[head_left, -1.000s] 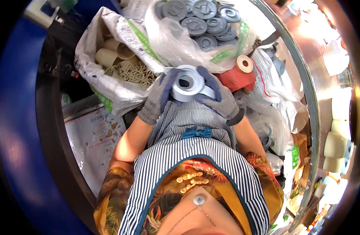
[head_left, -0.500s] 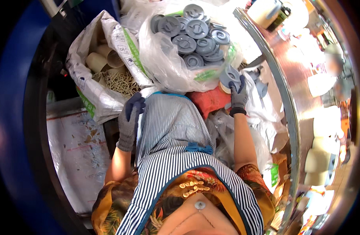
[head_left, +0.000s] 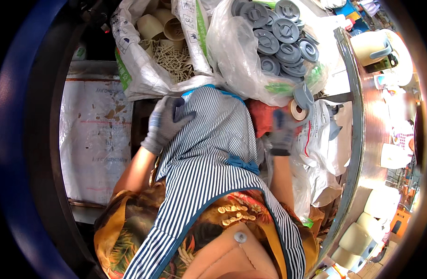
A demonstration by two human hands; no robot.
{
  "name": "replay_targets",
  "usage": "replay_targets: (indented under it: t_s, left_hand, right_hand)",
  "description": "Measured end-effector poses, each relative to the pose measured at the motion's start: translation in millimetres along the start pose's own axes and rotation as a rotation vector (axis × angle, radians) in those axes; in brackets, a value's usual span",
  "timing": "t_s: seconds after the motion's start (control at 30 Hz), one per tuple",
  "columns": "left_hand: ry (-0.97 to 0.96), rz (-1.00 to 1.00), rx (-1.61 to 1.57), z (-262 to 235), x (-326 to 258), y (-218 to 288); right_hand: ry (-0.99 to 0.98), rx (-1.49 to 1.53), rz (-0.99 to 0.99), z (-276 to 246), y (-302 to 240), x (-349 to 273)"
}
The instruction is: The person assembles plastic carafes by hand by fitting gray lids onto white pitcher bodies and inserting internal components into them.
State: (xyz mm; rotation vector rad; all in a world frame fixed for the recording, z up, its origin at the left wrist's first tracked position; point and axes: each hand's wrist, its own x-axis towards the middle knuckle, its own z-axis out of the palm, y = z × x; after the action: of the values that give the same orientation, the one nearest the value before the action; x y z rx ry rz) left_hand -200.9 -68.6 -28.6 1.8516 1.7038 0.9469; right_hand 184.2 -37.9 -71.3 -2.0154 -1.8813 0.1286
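One grey, rounded plastic piece (head_left: 303,96) sits just beyond my right fingers (head_left: 281,122), too blurred to tell their grip; left fingers (head_left: 172,103) spread beside the navy-and-white striped cloth apron (head_left: 209,118). Probably light, stiff, slick: I'd pinch its rim.

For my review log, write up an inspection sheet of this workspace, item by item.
Surface: striped apron spread out, with some creases.
Job's things: grey plastic part at a cream ring, beside a red object; whether part and ring touch is unclear.
Clutter: translucent bag of grey lids; white sack with beige cups and thin sticks.
Hands: gloved left hand, fingers spread, at the apron; gloved right hand blurred near the red object, grip unreadable.
Cables: nothing seen.
Surroundings: brown tabletop right; white wrapped package left.
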Motion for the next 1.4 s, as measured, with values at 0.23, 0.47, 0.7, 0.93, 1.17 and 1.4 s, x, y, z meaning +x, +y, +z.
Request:
replay_targets:
  t_s: [0.23,0.47,0.7,0.93,1.17,1.4]
  left_hand:
    - [-0.095,0.096,0.285,23.0,15.0,-20.0]
    - [0.096,0.072,0.294,-48.1,-14.2,-36.8]
    - [-0.593,-0.409,-0.085,-52.0,-64.7,-102.4]
    - [1.121,-1.004,0.679,-68.5,-29.1,-328.7]
    - [1.128,-1.203,-0.517,-11.3,-26.4,-372.9]
    - [1.124,-0.505,-1.167,-99.6,-62.2,-206.9]
  right_hand:
    - [-0.077,0.696,0.218,60.0,-41.4,-27.4]
    - [-0.193,0.142,-0.441,-56.4,-116.9,-39.3]
    - [-0.243,0.06,-0.301,-51.1,-101.3,-61.8]
    - [-0.046,0.11,-0.383,-54.2,-104.7,-49.0]
    - [-0.159,0.049,-0.393,-44.4,-97.4,-51.0]
    - [-0.15,0.326,-0.42,-56.1,-113.1,-32.2]
